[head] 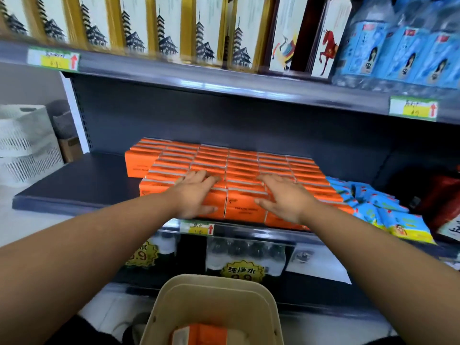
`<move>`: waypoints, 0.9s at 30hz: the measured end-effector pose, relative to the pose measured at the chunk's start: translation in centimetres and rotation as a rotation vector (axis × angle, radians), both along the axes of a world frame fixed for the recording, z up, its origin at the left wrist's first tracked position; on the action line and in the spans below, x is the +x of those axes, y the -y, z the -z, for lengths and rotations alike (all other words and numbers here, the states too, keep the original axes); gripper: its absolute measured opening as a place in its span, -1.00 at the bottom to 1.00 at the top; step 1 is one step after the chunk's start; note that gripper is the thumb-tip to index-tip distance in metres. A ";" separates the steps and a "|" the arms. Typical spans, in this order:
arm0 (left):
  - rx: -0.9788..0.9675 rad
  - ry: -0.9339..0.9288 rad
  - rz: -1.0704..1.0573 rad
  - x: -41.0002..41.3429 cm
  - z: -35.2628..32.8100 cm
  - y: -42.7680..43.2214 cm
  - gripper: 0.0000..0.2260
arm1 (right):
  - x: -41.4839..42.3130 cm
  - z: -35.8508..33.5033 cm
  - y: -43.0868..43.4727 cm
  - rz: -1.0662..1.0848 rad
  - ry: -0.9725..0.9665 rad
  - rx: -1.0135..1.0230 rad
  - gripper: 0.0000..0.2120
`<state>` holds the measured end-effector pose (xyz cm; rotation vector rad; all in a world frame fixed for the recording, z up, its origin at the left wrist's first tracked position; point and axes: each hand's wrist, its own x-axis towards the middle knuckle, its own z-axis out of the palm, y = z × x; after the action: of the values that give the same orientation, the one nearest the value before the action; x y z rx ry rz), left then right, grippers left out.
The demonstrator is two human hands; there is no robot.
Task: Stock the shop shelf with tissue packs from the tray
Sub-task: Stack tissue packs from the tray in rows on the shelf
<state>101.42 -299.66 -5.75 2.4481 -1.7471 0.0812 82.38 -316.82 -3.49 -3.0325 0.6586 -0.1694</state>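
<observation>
Several orange tissue packs (239, 168) stand in tight rows on the dark middle shelf (74, 185). My left hand (196, 192) lies flat on top of the front row, fingers spread and thumb down its front face. My right hand (283, 197) rests the same way on the front packs a little to the right. Below, a beige tray (214, 297) sits near my body with an orange tissue pack (199, 334) lying in it at the frame's bottom edge.
Blue-and-yellow packets (378, 212) are piled right of the orange packs. The shelf's left part is bare. The shelf above (224, 83) holds white-and-gold boxes and blue bottle packs. Bottled water packs (246, 255) stand below. White baskets (25, 143) are stacked at far left.
</observation>
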 end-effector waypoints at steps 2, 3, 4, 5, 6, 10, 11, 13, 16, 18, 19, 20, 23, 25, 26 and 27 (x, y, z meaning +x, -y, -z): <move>0.007 -0.008 0.072 -1.0 1.3 -0.4 -0.28 | -0.9 1.3 -0.7 -0.010 -0.009 0.008 -0.41; 0.019 -0.019 0.102 -1.3 2.2 -0.6 -0.28 | -1.3 1.9 -1.1 -0.011 -0.014 0.010 -0.43; 0.034 -0.027 0.130 -1.7 3.2 -0.7 -0.29 | -1.6 2.7 -1.4 -0.012 -0.016 0.014 -0.44; 0.047 -0.026 0.158 -2.1 4.3 -0.9 -0.30 | -1.9 3.4 -1.8 -0.012 -0.009 0.017 -0.45; 0.054 -0.021 0.184 -2.5 5.3 -1.0 -0.30 | -2.1 4.2 -2.1 -0.008 0.004 0.020 -0.46; 0.080 -0.063 0.233 -3.5 9.8 -1.3 -0.31 | -2.7 8.3 -2.9 -0.010 0.010 0.056 -0.50; 0.092 -0.073 0.236 -3.6 10.7 -1.3 -0.31 | -2.7 9.4 -3.1 -0.022 0.011 0.059 -0.51; 0.126 -0.085 0.231 -3.8 12.4 -1.1 -0.30 | -2.8 11.6 -3.4 -0.046 0.009 0.068 -0.54; 0.169 -0.121 0.192 -4.1 14.6 -0.9 -0.30 | -3.1 14.9 -4.0 -0.056 -0.009 0.119 -0.55; 0.210 -0.154 0.147 -4.2 16.2 -1.0 -0.31 | -3.3 17.0 -4.4 -0.049 -0.037 0.169 -0.55; 0.228 -0.180 0.121 -4.3 17.2 -1.1 -0.31 | -3.4 18.2 -4.6 -0.044 -0.056 0.191 -0.54; 0.243 -0.210 0.096 -4.3 18.1 -1.3 -0.32 | -3.6 19.3 -4.9 -0.037 -0.079 0.209 -0.54; 0.280 -0.325 0.059 -4.2 20.9 -2.2 -0.31 | -4.1 22.2 -5.8 0.009 -0.135 0.279 -0.53; 0.301 -0.366 0.044 -4.4 22.9 -2.8 -0.31 | -4.7 24.4 -6.7 0.041 -0.183 0.318 -0.52; 0.311 -0.379 0.033 -4.5 23.8 -3.0 -0.32 | -5.0 25.5 -7.0 0.050 -0.210 0.331 -0.52; 0.328 -0.401 0.013 -4.8 24.8 -3.2 -0.32 | -5.3 26.6 -7.4 0.061 -0.235 0.356 -0.51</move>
<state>96.66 -296.51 -30.55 2.4316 -1.6970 -0.6992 77.09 -309.41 -30.06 -2.7106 0.7083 0.2778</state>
